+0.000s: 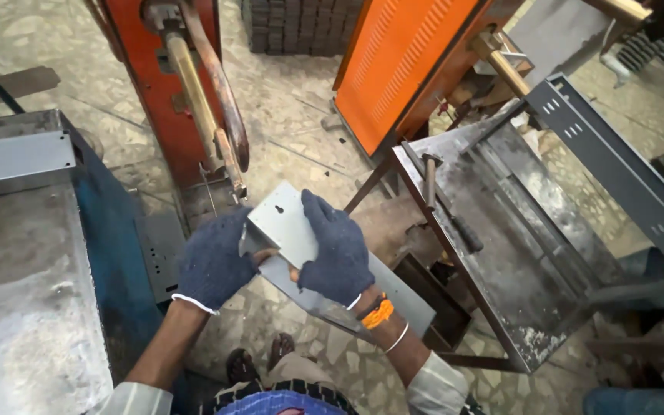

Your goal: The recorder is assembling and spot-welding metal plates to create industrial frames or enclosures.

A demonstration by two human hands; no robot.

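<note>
Bent sheet-metal bracket [290,223], grey, w/ small holes near top edge: I see it held up in front of the body, centre of view, over the floor. Sits on top of a longer flat grey metal strip [393,296] that runs down-right under the wrist.

Left hand [215,260], dark knit glove, wrapped round bracket's left edge, fingers clenched on it. Right hand [334,250], same glove, clamped over bracket's right side, fingers spread down its face; orange band + thin bangle at the wrist. Both grasping the bracket; can't tell which hand bears the strip.

Just above bracket: tip of red spot-welder's lower arm [228,157], brass-coloured rod alongside, close to bracket's top edge, contact not clear.

Right: grimy steel bench [536,307] on angle-iron frame, hammer [429,177] lying at its near-left corner. Grey perforated cable-tray channel [616,165] leans across bench's far side. Orange louvred panel [397,61] behind.

Left: blue-sided bench [24,307] w/ worn metal top, grey channel piece [17,161] resting on it.

Floor: stone-chip paving [293,100], sandalled feet below.
</note>
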